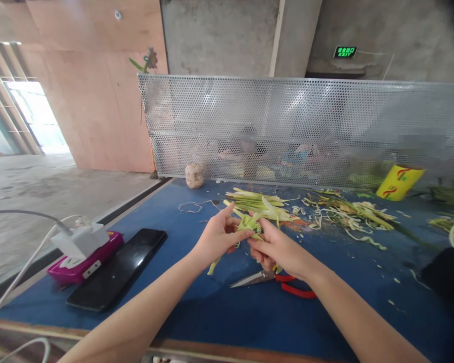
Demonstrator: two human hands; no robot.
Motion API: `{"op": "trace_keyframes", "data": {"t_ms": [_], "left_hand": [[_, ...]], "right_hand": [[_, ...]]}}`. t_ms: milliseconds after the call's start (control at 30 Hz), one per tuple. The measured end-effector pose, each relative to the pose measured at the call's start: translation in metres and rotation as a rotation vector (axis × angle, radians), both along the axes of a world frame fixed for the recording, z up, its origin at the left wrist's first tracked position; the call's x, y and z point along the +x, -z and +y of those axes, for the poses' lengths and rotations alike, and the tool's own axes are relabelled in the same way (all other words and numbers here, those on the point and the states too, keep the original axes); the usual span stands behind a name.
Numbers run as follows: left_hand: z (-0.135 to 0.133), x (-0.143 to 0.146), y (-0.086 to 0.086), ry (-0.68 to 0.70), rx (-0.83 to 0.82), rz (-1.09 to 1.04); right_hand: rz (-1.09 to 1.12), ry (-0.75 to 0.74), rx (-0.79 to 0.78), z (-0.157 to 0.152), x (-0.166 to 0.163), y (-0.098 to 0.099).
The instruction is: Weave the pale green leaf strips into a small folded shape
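Note:
Between both hands, above the blue table, is a small woven piece of green leaf strips (248,223). My left hand (222,229) is closed on its left side, thumb and fingers pressed against the strips. My right hand (269,243) pinches the right side, and loose strip ends stick out above and below. Under the right hand lies a pair of scissors (255,278) with red handles, blades pointing left. Just beyond the hands rests a bundle of pale green leaf strips (245,198).
Leaf scraps (357,214) are strewn at the right, near a yellow package (400,182). A ball of twine (194,176) stands by the perforated metal screen (212,116). A black phone (117,269) and a purple power strip (85,259) with a white charger lie left.

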State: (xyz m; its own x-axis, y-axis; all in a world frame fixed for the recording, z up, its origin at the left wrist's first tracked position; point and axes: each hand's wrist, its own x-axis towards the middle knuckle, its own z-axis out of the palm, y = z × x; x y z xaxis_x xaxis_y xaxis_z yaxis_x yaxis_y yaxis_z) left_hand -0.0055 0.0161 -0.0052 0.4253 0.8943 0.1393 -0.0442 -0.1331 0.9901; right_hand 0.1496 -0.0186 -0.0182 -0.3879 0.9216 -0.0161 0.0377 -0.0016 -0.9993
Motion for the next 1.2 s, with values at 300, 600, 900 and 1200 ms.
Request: {"op": "trace_keyframes", "data": {"t_ms": [300, 600, 900, 1200], "left_hand": [[0.0, -0.005, -0.003, 0.079, 0.049, -0.049], [-0.006, -0.006, -0.006, 0.059, 0.13, -0.033], [-0.01, -0.005, -0.007, -0.131, 0.195, 0.094], [-0.018, -0.001, -0.01, -0.037, 0.114, -0.023]], "right_hand": [[0.053, -0.103, 0.026, 0.003, 0.007, -0.003], [0.024, 0.091, 0.186, 0.015, 0.005, 0.007], [0.035, 0.141, 0.216, 0.011, 0.004, 0.0], [0.232, 0.186, 0.201, 0.016, 0.006, 0.001]]}}
